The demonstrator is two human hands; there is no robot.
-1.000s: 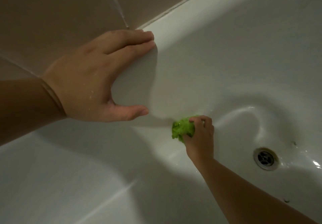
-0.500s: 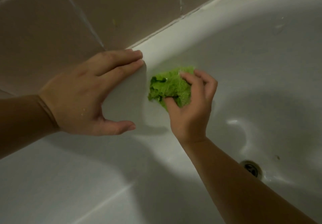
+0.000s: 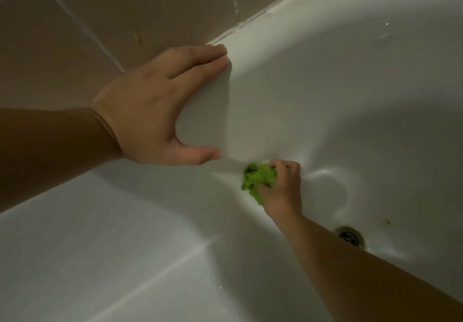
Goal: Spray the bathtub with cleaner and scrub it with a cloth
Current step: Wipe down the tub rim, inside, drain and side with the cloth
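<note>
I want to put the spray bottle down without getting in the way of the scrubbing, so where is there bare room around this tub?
Bare: the wide near rim of the bathtub, below the left hand; the far inner wall up right. Crowded: the left hand rests on the far rim by the tiled wall, and the right hand grips the green cloth low inside, near the drain.

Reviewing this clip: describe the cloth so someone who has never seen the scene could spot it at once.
Start at the white bathtub and find the round metal drain low on its right. Up and left of the drain, on the curved inner wall, the right hand holds a bunched cloth against the surface. It is the only bright green thing among white enamel and beige tiles.
</note>
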